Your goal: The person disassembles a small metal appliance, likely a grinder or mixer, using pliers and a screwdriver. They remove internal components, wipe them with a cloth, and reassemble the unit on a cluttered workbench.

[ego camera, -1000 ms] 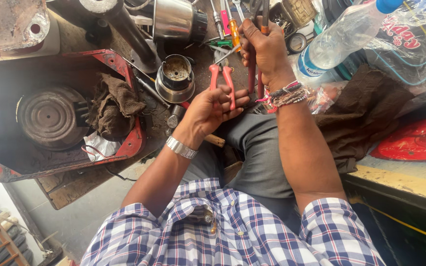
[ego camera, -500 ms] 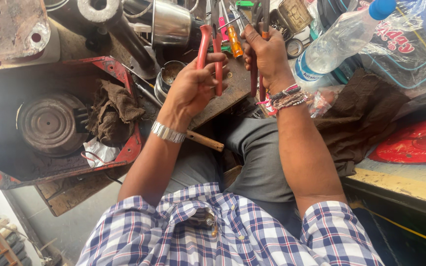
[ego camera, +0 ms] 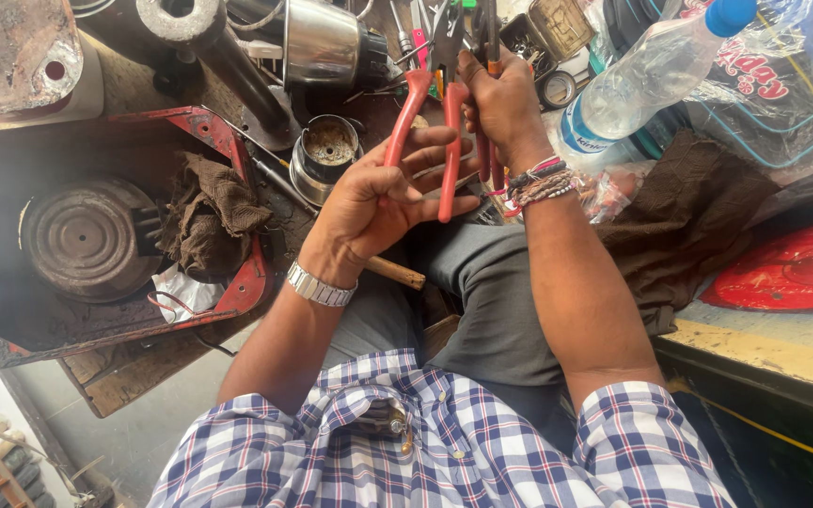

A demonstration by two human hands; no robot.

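Pliers (ego camera: pixel 430 113) with red-sleeved handles stand nearly upright above the cluttered surface (ego camera: pixel 143 94), dark metal head at the top, the two handles spread apart in a narrow V. The left hand (ego camera: pixel 383 202) holds them from below: its fingers (ego camera: pixel 425 174) curl around the handles, the thumb lying against the left handle, the grip closed on the tool. A metal watch band (ego camera: pixel 317 285) circles that wrist. The right hand (ego camera: pixel 503 108), with beaded bracelets (ego camera: pixel 538 183) at the wrist, is closed around a thin dark tool with an orange part (ego camera: pixel 492 42), held just beside the pliers' head; what its tip touches cannot be told. Below and left of the pliers stands a small round metal cup (ego camera: pixel 329 150), and further left a brown rag (ego camera: pixel 209 212) lies on a red-edged metal housing (ego camera: pixel 237 150). A clear plastic bottle with a blue cap (ego camera: pixel 646 80) lies to the right. Compared with half a second earlier, the left hand has shifted right and the pliers now sit closer to the right hand, handles more widely parted; a second ago the pliers were lower, near the lap.
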